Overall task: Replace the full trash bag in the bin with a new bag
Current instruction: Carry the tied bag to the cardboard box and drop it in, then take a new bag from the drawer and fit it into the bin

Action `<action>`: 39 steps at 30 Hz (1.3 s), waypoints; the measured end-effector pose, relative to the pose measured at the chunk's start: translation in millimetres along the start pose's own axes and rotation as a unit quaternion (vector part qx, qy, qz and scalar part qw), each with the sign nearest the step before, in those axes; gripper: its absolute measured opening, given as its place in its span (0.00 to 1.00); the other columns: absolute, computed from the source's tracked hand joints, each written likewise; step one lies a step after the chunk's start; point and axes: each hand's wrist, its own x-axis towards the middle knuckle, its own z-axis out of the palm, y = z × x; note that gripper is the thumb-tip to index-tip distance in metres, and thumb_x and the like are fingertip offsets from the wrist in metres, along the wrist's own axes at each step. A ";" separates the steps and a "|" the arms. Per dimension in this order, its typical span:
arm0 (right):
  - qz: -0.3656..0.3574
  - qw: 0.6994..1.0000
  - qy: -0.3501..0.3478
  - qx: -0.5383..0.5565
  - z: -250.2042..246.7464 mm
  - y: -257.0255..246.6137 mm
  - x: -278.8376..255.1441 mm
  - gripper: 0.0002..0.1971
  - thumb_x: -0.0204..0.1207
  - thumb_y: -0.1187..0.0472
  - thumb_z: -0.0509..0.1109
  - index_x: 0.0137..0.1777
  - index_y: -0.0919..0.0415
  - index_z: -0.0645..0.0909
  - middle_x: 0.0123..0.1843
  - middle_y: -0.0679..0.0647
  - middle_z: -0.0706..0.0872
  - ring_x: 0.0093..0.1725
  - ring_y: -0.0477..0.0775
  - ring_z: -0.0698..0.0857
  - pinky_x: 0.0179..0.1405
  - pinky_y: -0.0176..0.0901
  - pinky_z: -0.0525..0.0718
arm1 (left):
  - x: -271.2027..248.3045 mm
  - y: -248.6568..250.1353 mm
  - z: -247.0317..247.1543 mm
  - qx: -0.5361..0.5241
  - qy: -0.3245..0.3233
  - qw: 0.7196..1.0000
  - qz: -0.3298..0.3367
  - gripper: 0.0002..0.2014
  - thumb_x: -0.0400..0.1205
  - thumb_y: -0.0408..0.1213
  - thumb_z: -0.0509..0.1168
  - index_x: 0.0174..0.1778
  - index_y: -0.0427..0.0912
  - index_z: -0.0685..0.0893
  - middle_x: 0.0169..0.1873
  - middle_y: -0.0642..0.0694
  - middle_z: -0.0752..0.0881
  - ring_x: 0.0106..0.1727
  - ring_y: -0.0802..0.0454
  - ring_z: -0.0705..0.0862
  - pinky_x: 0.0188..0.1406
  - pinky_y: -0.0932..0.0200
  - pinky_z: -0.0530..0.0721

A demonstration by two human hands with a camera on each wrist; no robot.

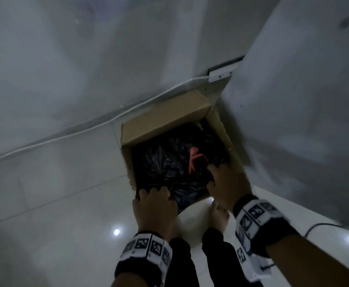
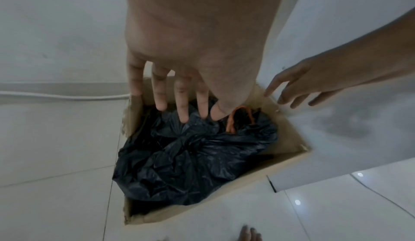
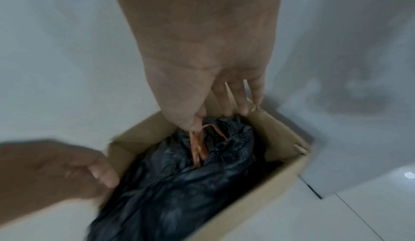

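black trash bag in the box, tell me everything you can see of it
The black trash bag is thin, crinkled, glossy plastic, bunched and filling most of the open cardboard box on the tiled floor. An orange drawstring loops out near its top. The left hand reaches its fingers onto the plastic; the right hand pinches the drawstring.

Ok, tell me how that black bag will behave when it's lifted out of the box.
The black bag looks thin and crinkled, so probably floppy and sagging. It fills the cardboard box, so it may drag on the walls.
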 end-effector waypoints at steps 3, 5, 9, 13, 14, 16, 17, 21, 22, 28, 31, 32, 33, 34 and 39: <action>-0.005 0.993 -0.119 -0.022 -17.0 4.4 -72.1 0.19 0.85 0.51 0.58 0.74 0.54 0.73 0.72 0.58 0.76 0.71 0.64 0.75 0.66 0.54 0.77 | -55.4 17.5 -36.5 -0.011 -0.028 0.999 0.029 0.15 0.85 0.51 0.56 0.63 0.55 0.81 0.61 0.50 0.84 0.65 0.43 0.78 0.58 0.49 0.75; -0.012 0.989 -0.147 -0.027 -23.9 12.1 -115.9 0.21 0.86 0.53 0.56 0.76 0.56 0.72 0.74 0.59 0.77 0.72 0.63 0.76 0.66 0.54 0.76 | -89.5 31.3 -54.6 -0.043 -0.044 0.997 0.042 0.15 0.85 0.51 0.57 0.63 0.55 0.82 0.61 0.49 0.85 0.64 0.43 0.80 0.59 0.50 0.76; 0.008 0.984 -0.176 0.028 -32.1 35.1 -195.2 0.31 0.86 0.56 0.51 0.88 0.58 0.49 0.89 0.59 0.56 0.84 0.61 0.65 0.77 0.56 0.69 | -151.1 61.6 -80.1 -0.054 -0.054 0.994 0.081 0.15 0.86 0.51 0.57 0.63 0.54 0.84 0.62 0.48 0.86 0.63 0.44 0.83 0.59 0.53 0.79; 0.036 0.980 -0.150 0.129 -50.9 62.1 -271.0 0.25 0.87 0.59 0.54 0.84 0.62 0.63 0.80 0.66 0.72 0.75 0.64 0.76 0.69 0.49 0.75 | -203.1 89.2 -97.2 -0.013 -0.060 0.987 0.150 0.14 0.86 0.49 0.58 0.60 0.51 0.86 0.58 0.47 0.88 0.58 0.43 0.85 0.57 0.50 0.86; 0.046 0.979 -0.142 0.140 -54.3 68.8 -289.9 0.24 0.87 0.59 0.54 0.83 0.62 0.65 0.76 0.67 0.77 0.71 0.64 0.80 0.66 0.49 0.78 | -214.5 94.3 -99.2 -0.004 -0.076 0.984 0.164 0.14 0.86 0.49 0.58 0.60 0.51 0.86 0.58 0.48 0.88 0.57 0.44 0.86 0.56 0.50 0.86; 0.069 0.979 -0.114 0.154 -52.9 82.8 -325.4 0.22 0.87 0.59 0.54 0.80 0.61 0.68 0.69 0.67 0.83 0.65 0.65 0.84 0.59 0.49 0.81 | -236.5 102.1 -104.0 0.002 -0.129 0.974 0.184 0.15 0.85 0.50 0.57 0.59 0.53 0.86 0.59 0.49 0.88 0.56 0.46 0.86 0.58 0.50 0.86; 0.079 0.979 -0.097 0.159 -51.6 89.9 -342.7 0.22 0.87 0.60 0.54 0.80 0.61 0.69 0.67 0.67 0.84 0.64 0.65 0.84 0.57 0.49 0.81 | -246.0 105.8 -106.7 0.002 -0.150 0.968 0.200 0.15 0.85 0.50 0.56 0.59 0.53 0.86 0.59 0.50 0.88 0.57 0.46 0.86 0.59 0.51 0.85; 0.113 0.973 -0.073 0.190 -37.1 121.7 -401.2 0.17 0.86 0.62 0.56 0.69 0.67 0.79 0.66 0.67 0.85 0.64 0.64 0.84 0.58 0.48 0.80 | -285.9 116.8 -116.5 0.021 -0.193 0.946 0.259 0.15 0.84 0.49 0.57 0.60 0.53 0.86 0.61 0.50 0.86 0.61 0.48 0.84 0.62 0.54 0.83; 0.124 0.968 -0.067 0.207 -31.4 131.8 -413.8 0.17 0.86 0.60 0.56 0.67 0.67 0.80 0.66 0.67 0.85 0.64 0.64 0.84 0.60 0.49 0.80 | -294.7 119.0 -115.7 0.041 -0.200 0.942 0.267 0.15 0.85 0.48 0.58 0.62 0.52 0.85 0.62 0.50 0.86 0.62 0.49 0.84 0.62 0.55 0.82; 0.177 0.946 -0.028 0.269 17.2 205.9 -477.0 0.17 0.87 0.57 0.56 0.64 0.65 0.81 0.67 0.64 0.84 0.65 0.62 0.83 0.60 0.46 0.80 | -338.4 153.7 -101.7 0.235 -0.211 0.905 0.285 0.19 0.90 0.44 0.55 0.72 0.41 0.82 0.72 0.40 0.81 0.71 0.43 0.80 0.66 0.58 0.78; 0.173 0.951 -0.058 0.250 38.7 244.4 -498.8 0.15 0.87 0.59 0.56 0.59 0.67 0.81 0.67 0.66 0.84 0.67 0.63 0.83 0.62 0.47 0.80 | -340.9 175.6 -89.9 0.259 -0.179 0.913 0.258 0.20 0.90 0.43 0.53 0.73 0.41 0.81 0.74 0.40 0.80 0.73 0.42 0.79 0.70 0.54 0.78; 0.165 0.953 -0.071 0.243 42.8 259.5 -505.7 0.15 0.87 0.59 0.57 0.59 0.67 0.82 0.68 0.66 0.84 0.67 0.64 0.83 0.63 0.49 0.80 | -338.0 183.7 -82.1 0.262 -0.155 0.919 0.252 0.20 0.89 0.43 0.53 0.71 0.42 0.82 0.73 0.40 0.81 0.71 0.42 0.81 0.70 0.53 0.79; 0.162 0.954 -0.083 0.240 45.7 276.0 -513.4 0.15 0.87 0.60 0.57 0.59 0.66 0.82 0.68 0.67 0.84 0.68 0.64 0.83 0.65 0.50 0.79 | -339.0 192.5 -75.4 0.268 -0.134 0.921 0.250 0.20 0.88 0.43 0.53 0.70 0.43 0.83 0.71 0.42 0.82 0.70 0.43 0.82 0.69 0.52 0.80; 0.159 0.954 -0.082 0.240 48.6 293.7 -521.1 0.13 0.87 0.60 0.57 0.57 0.64 0.82 0.69 0.66 0.84 0.69 0.64 0.83 0.66 0.50 0.78 | -341.6 202.0 -68.7 0.278 -0.120 0.922 0.243 0.19 0.88 0.44 0.53 0.69 0.45 0.83 0.69 0.43 0.84 0.68 0.43 0.83 0.67 0.51 0.81; 0.208 0.949 -0.029 0.235 71.9 386.9 -561.9 0.14 0.85 0.63 0.56 0.59 0.65 0.81 0.63 0.64 0.86 0.62 0.63 0.85 0.48 0.45 0.75 | -377.5 262.4 -44.0 0.256 -0.085 0.930 0.251 0.18 0.88 0.46 0.55 0.70 0.46 0.82 0.71 0.46 0.82 0.71 0.46 0.81 0.70 0.54 0.79</action>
